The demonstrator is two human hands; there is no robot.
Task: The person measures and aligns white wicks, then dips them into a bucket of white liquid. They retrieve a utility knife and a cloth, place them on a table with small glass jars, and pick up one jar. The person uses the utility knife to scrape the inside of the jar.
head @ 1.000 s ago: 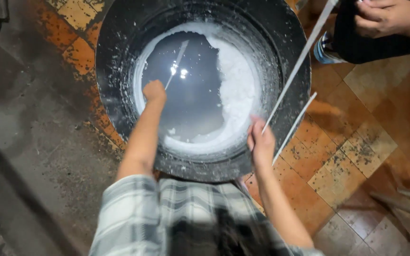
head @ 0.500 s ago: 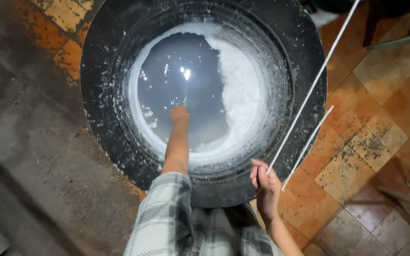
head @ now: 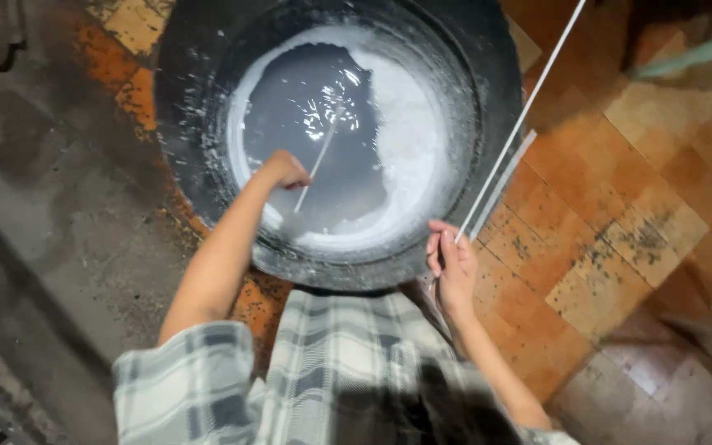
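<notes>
Worn orange tile floor (head: 620, 239), black basin (head: 488, 99) upper centre. Left hand (head: 283, 170) clenched on submerged strip (head: 321, 158); right hand (head: 453, 262) pinches two white strips (head: 511, 142). Dipping mid-way, those two undipped.

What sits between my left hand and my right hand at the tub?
In the head view, between the left hand and right hand lie grey liquid, white foam and the black tub near rim.
</notes>
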